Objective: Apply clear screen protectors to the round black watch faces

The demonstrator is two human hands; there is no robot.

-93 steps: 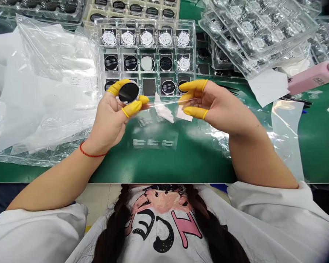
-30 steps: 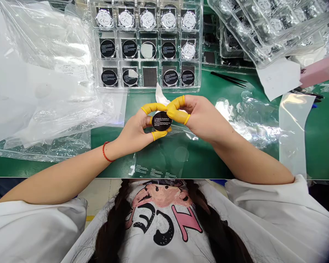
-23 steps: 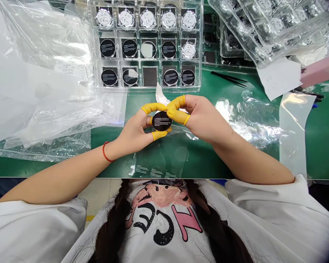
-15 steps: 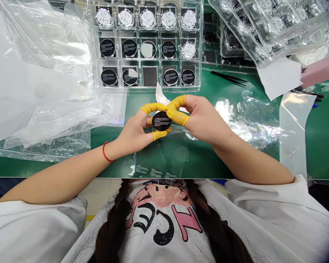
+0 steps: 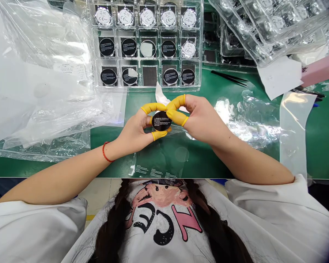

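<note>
My left hand (image 5: 142, 128) holds a round watch face (image 5: 161, 122) by its rim, with yellow finger cots on the fingertips. The face is black, carries lines of small white text and is tilted toward me. My right hand (image 5: 190, 115), also in yellow finger cots, has thumb and forefinger pinched together on the upper right edge of the watch. Whether a thin film lies between those fingertips is hidden. Below the hands, a clear film sheet (image 5: 156, 160) with printed white text lies on the green table. A white scrap of paper (image 5: 161, 95) sticks up just behind the watch.
A clear plastic tray (image 5: 146, 88) of round watches stands behind my hands, one front compartment holding only a dark pad. Clear bags (image 5: 38, 73) cover the left. To the right are black tweezers (image 5: 230, 78), crumpled film (image 5: 252, 120), a pink box (image 5: 320, 69) and stacked trays (image 5: 263, 29).
Both hands keep nearly the same place and grip on the watch. Only a very slight shift shows in the right hand and wrist.
</note>
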